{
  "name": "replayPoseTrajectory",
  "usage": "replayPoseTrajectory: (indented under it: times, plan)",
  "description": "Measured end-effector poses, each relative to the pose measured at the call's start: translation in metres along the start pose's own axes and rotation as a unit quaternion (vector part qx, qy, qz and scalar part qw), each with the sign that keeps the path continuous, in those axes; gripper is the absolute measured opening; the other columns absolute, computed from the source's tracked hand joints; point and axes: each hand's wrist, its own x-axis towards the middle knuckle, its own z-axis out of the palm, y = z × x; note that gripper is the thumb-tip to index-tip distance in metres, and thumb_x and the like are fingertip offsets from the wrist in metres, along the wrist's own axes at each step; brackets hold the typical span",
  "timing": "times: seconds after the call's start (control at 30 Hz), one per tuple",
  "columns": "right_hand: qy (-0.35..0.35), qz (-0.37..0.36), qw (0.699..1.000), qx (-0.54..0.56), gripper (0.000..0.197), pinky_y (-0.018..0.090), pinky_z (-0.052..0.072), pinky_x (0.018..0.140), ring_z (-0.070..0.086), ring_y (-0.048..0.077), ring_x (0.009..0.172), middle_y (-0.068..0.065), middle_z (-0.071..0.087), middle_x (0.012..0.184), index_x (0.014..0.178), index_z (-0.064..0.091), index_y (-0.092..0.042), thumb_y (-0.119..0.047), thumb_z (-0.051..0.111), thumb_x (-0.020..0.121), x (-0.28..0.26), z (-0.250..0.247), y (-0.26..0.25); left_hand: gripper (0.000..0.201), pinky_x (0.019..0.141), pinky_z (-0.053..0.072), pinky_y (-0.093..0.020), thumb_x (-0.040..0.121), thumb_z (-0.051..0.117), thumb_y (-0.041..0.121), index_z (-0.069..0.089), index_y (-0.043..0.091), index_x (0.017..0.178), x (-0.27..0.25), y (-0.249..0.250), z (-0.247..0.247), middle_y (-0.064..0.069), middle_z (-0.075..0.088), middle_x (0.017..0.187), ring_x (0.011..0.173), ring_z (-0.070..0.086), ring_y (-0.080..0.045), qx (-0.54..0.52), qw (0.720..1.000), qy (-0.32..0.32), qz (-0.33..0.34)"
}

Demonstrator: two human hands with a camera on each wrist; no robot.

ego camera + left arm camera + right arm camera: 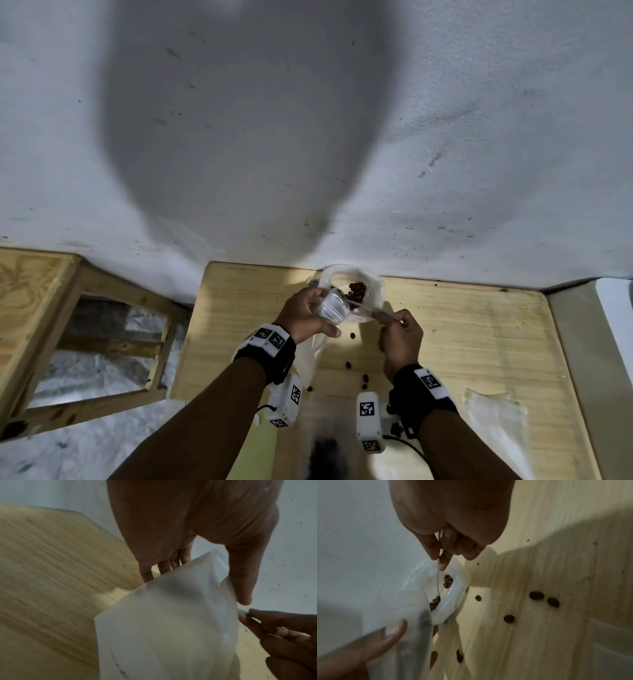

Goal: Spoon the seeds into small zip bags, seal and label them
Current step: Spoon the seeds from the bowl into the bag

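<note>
Over the far middle of the wooden table (462, 342), my left hand (318, 301) holds a small clear zip bag (330, 308) by its mouth. In the left wrist view its thumb (240, 585) lies on the zip bag (171, 628) with the fingers behind it. My right hand (397, 318) pinches the thin handle of a metal spoon (383, 314). The spoon (438, 577) reaches into the bag's mouth with brown seeds (435, 603) at its tip. Just behind stands a white container (342, 269) with a heap of seeds (356, 291).
Several loose seeds (348, 365) lie scattered on the table between my wrists. An empty plastic bag (493, 407) lies flat at the front right, another (313, 353) beneath my left wrist. A wooden frame (68, 342) stands to the left; a white wall rises behind.
</note>
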Motion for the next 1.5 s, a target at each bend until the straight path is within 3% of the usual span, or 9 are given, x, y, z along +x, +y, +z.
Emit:
replayPoseTrajectory:
  times: [0.37,0.47,0.57,0.7,0.87,0.97,1.13,1.27,1.5]
  plan:
    - [0.011,-0.054,0.996,0.064,0.033,0.023,0.02,0.043,0.026,0.014,0.04,0.01,0.066,0.065,0.068,0.046,-0.016,0.003,0.067,0.084,-0.002,-0.034,-0.059,0.088,0.086,0.043,-0.022,0.057,0.093,0.009,0.053,0.021,0.135,-0.005,0.001,-0.001,0.01,0.052,0.122,0.111,0.05,-0.011,0.019,0.999,0.019,0.021]
    - [-0.002,-0.096,0.994,0.048,0.023,0.021,0.024,0.041,0.031,0.012,0.038,0.006,0.067,0.063,0.074,0.051,-0.01,0.004,0.067,0.083,-0.006,-0.038,-0.071,0.09,0.087,0.043,-0.023,0.056,0.093,0.01,0.052,0.021,0.136,-0.005,0.002,0.0,0.011,0.051,0.122,0.112,0.049,-0.01,0.021,0.999,0.026,0.022]
    - [-0.028,-0.148,0.989,0.006,0.019,0.023,0.034,0.046,0.042,0.01,0.042,0.017,0.059,0.069,0.079,0.052,0.0,0.004,0.071,0.081,-0.012,-0.037,-0.076,0.091,0.087,0.044,-0.023,0.055,0.094,0.01,0.052,0.02,0.136,-0.005,0.0,0.001,0.01,0.053,0.122,0.111,0.05,-0.011,0.021,0.999,0.03,0.025]
    - [-0.108,-0.229,0.965,-0.071,0.037,0.034,0.048,0.065,0.065,0.019,0.067,0.012,0.064,0.069,0.069,0.044,-0.015,0.002,0.075,0.081,-0.018,-0.032,-0.075,0.095,0.088,0.045,-0.025,0.052,0.095,0.014,0.052,0.02,0.136,-0.005,0.0,0.003,0.01,0.053,0.124,0.111,0.052,-0.012,0.029,0.999,0.035,0.028]
    - [-0.152,-0.303,0.926,-0.164,0.04,0.015,0.038,0.052,0.055,-0.001,0.051,0.007,0.074,0.081,0.068,0.05,-0.026,-0.002,0.077,0.083,-0.03,-0.025,-0.075,0.096,0.089,0.048,-0.026,0.051,0.096,0.017,0.052,0.021,0.135,-0.005,-0.002,0.004,0.006,0.057,0.129,0.111,0.056,-0.015,0.034,0.998,0.035,0.032]
    - [-0.086,-0.292,0.947,-0.098,0.042,0.029,0.04,0.056,0.057,0.021,0.062,0.013,0.071,0.079,0.066,0.044,-0.023,-0.002,0.078,0.081,-0.023,-0.033,-0.076,0.093,0.086,0.046,-0.025,0.051,0.096,0.018,0.054,0.024,0.133,-0.006,-0.003,0.003,0.008,0.055,0.128,0.111,0.055,-0.014,0.035,0.998,0.041,0.031]
    - [-0.025,-0.268,0.953,-0.137,0.032,0.031,0.043,0.06,0.056,0.028,0.066,0.011,0.065,0.073,0.068,0.049,-0.008,-0.003,0.077,0.081,-0.006,-0.032,-0.058,0.093,0.092,0.048,-0.029,0.049,0.096,0.019,0.054,0.024,0.132,-0.007,-0.01,0.006,0.007,0.056,0.131,0.116,0.054,-0.014,0.026,0.998,0.049,0.039]
    - [-0.029,-0.243,0.957,-0.154,0.035,0.017,0.039,0.057,0.055,0.019,0.069,0.001,0.061,0.069,0.067,0.045,-0.011,-0.005,0.075,0.085,0.001,-0.021,-0.038,0.092,0.097,0.048,-0.031,0.049,0.095,0.018,0.055,0.026,0.131,-0.007,-0.013,0.01,0.008,0.056,0.133,0.115,0.053,-0.011,0.02,0.998,0.044,0.044]
    - [-0.068,-0.158,0.976,-0.133,0.044,0.03,0.033,0.062,0.039,0.014,0.062,0.0,0.039,0.063,0.064,0.038,-0.016,-0.006,0.075,0.085,0.006,0.005,-0.008,0.088,0.101,0.048,-0.034,0.051,0.095,0.015,0.055,0.025,0.129,-0.001,-0.014,0.01,0.009,0.054,0.132,0.121,0.05,-0.011,0.016,0.998,0.032,0.043]
